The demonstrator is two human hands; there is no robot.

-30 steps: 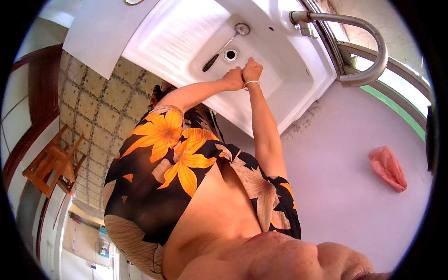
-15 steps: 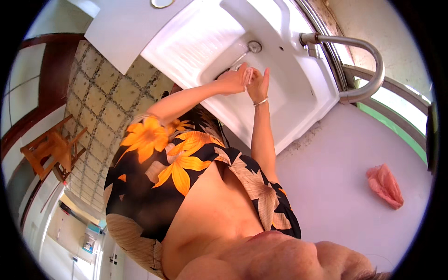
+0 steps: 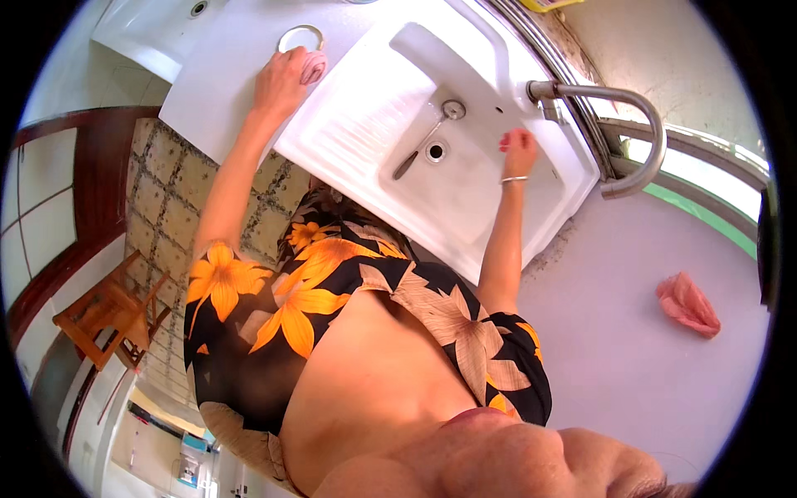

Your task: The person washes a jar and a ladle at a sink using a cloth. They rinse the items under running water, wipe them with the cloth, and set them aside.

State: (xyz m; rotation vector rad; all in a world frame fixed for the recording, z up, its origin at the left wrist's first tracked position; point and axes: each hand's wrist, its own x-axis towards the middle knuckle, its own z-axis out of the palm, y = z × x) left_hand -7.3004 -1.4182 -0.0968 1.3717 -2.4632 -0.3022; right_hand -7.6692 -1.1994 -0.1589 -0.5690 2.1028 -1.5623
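Since the earlier frames the two hands have parted: then both were meeting over the basin near the drain, and now the left hand (image 3: 281, 83) is reaching out to the counter (image 3: 220, 79) left of the sink (image 3: 365, 124), while the right hand (image 3: 520, 152) is staying over the basin. The left hand is resting its fingers on a pinkish crumpled cloth (image 3: 314, 66), which is lying against a small round white-rimmed dish (image 3: 299, 36) on the counter; the fingers are bending over the cloth, but whether they are clamping it cannot be told. The right hand, wearing a thin bangle at the wrist, is hanging with fingers loosely curled and holding nothing visible, just below the curved metal tap (image 3: 631, 124). In the basin a long-handled utensil (image 3: 419, 149) is lying beside the drain hole (image 3: 436, 151). Further out, a pink cloth (image 3: 687, 304) is lying on the pale worktop right of the sink, well apart from both hands. A wooden stool (image 3: 108, 315) is standing on the tiled floor at the left.
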